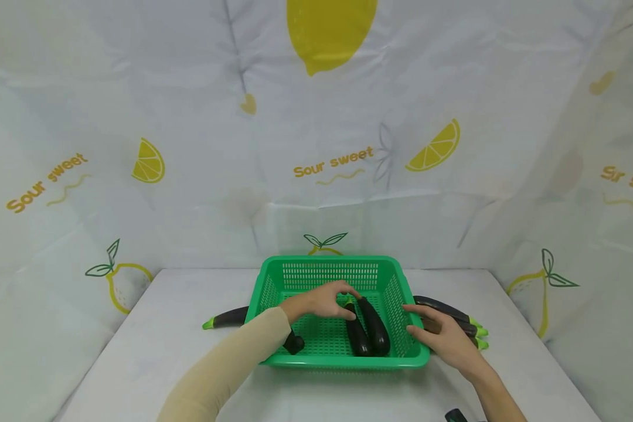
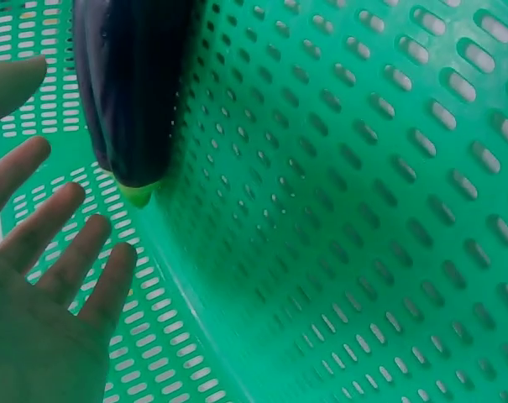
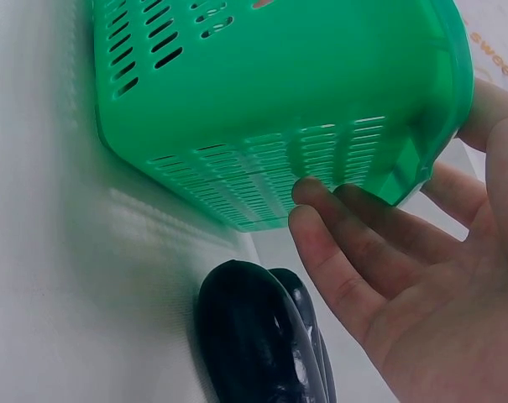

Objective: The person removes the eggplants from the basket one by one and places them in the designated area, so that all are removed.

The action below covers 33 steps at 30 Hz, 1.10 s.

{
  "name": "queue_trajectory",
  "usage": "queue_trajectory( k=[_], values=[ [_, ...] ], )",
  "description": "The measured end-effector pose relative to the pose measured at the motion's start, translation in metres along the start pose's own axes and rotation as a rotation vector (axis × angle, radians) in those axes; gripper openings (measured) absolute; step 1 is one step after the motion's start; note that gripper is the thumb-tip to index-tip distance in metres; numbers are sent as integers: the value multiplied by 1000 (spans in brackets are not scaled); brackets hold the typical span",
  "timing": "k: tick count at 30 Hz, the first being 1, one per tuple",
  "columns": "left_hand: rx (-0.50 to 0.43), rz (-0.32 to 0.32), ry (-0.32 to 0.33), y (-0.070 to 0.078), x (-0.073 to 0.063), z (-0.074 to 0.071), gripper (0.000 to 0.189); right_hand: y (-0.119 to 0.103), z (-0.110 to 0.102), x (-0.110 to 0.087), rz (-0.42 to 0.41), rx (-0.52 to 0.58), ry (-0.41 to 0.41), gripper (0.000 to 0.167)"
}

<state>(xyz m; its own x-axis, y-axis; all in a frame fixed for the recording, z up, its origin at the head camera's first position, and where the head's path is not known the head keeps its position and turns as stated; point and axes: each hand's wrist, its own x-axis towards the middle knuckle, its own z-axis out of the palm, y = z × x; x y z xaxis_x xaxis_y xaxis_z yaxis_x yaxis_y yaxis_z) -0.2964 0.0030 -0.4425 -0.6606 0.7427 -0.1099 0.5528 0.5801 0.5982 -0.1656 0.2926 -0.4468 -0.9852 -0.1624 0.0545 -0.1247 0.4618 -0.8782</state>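
Observation:
Two dark purple eggplants lie side by side in the green plastic basket. My left hand is over their stem ends, its fingers spread. In the left wrist view that hand has fairly straight fingers, apart from the eggplant, whose green tip points toward it. My right hand holds the basket's right rim. Seen from the right wrist, thumb and index reach over the rim while the other fingers lie along the outer side wall.
Several eggplants with green stems lie on the white table just right of the basket. Another eggplant pokes out at its left side. A white curtain with lemon prints stands behind and along both sides.

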Motion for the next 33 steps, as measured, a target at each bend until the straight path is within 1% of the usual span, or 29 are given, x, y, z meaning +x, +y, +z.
queue_trajectory(
  k=[3,7,10,11,17,19,27,30,33],
  values=[
    [14,-14,-28,1,0,1,50,-1,0,0,2,2,1,52],
    [66,-30,-98,3,0,3,53,-2,1,0,10,14,-2,52],
    [105,-53,-135,3,0,4,53,-2,1,0,11,16,-4,52],
    [117,-63,-138,3,0,4,53,-2,1,0,10,16,-4,52],
    [198,-106,-100,1,-1,2,37,-4,0,0,-1,13,-4,52],
    [207,-116,-93,0,-2,1,34,-3,0,0,-3,10,-5,52],
    [147,-141,-113,-6,-3,0,35,1,-1,-1,0,25,-10,53],
    [141,-131,-114,-6,-4,-1,35,2,-1,-1,0,23,-11,53],
    [111,-112,-89,-7,-7,-4,33,3,-1,0,1,18,-8,52]
  ],
)
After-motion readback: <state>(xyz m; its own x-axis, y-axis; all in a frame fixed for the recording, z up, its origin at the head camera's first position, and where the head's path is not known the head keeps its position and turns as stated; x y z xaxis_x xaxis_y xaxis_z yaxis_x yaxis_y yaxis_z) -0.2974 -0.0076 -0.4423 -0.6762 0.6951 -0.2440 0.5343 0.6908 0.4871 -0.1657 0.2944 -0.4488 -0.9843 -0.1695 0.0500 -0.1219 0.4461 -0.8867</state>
